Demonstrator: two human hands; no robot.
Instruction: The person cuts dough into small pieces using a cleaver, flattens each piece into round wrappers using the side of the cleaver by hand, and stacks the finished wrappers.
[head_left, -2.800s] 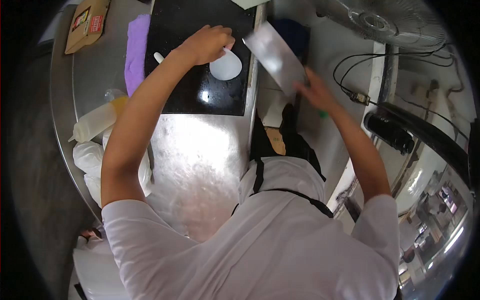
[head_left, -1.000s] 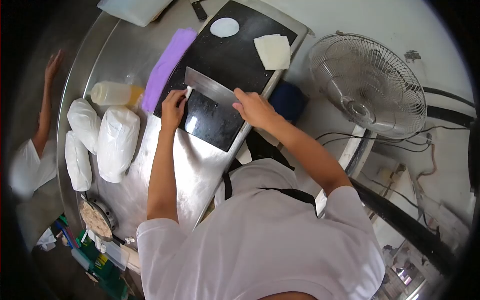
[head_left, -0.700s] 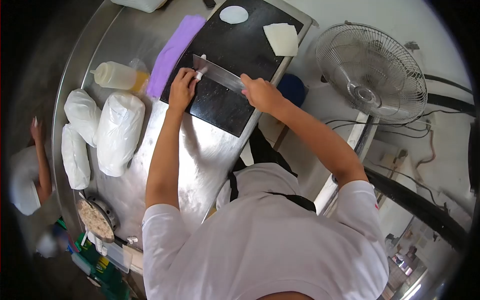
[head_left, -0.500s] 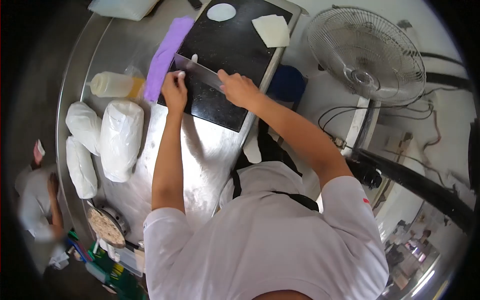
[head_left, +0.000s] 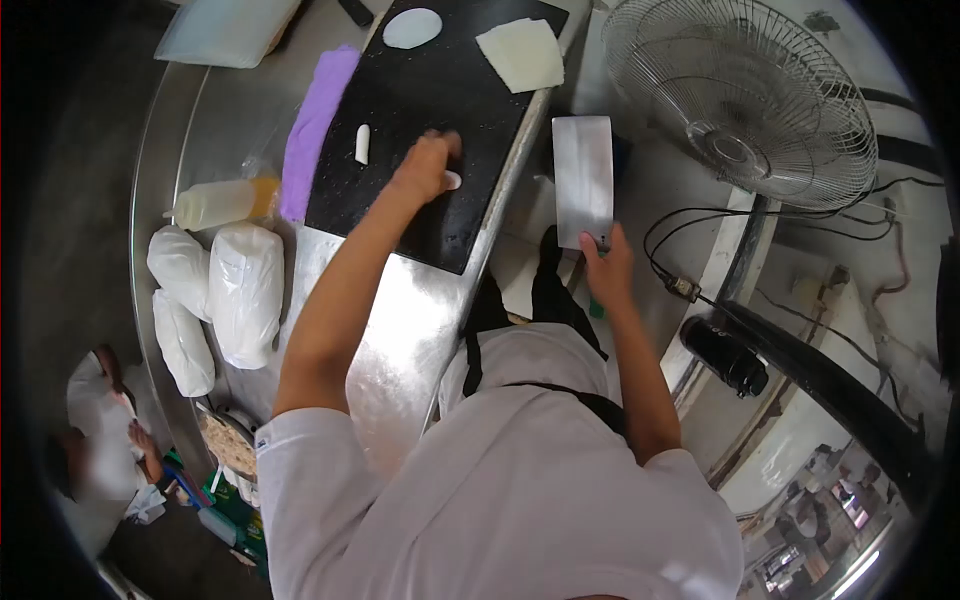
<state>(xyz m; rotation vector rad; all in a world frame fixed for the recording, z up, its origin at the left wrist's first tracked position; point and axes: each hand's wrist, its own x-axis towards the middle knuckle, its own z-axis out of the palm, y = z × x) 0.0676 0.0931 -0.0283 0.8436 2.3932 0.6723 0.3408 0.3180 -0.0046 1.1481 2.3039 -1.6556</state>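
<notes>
My right hand (head_left: 608, 262) grips the handle end of a broad cleaver (head_left: 583, 180), whose blade stands up past the board's right edge. Over the black board (head_left: 440, 235), my left hand (head_left: 428, 168) is closed, its fingertips blurred. A small white piece of dough (head_left: 453, 181) shows at the underside of that hand. To its left on the board lies a short white dough roll (head_left: 362, 144). Farther back are a flat white disc (head_left: 412, 28) and a folded off-white cloth (head_left: 522, 56).
A purple cloth (head_left: 318, 130) runs along the board's left edge. Beside it are an oil squeeze bottle (head_left: 212, 205) and white plastic-wrapped bundles (head_left: 245, 295). A large fan (head_left: 740, 100) stands at the right. Another person (head_left: 105, 430) is at the lower left.
The cleaver has left the board and swung right, beyond its edge, in my right hand. My left hand has moved right across the board. The white roll now lies uncovered.
</notes>
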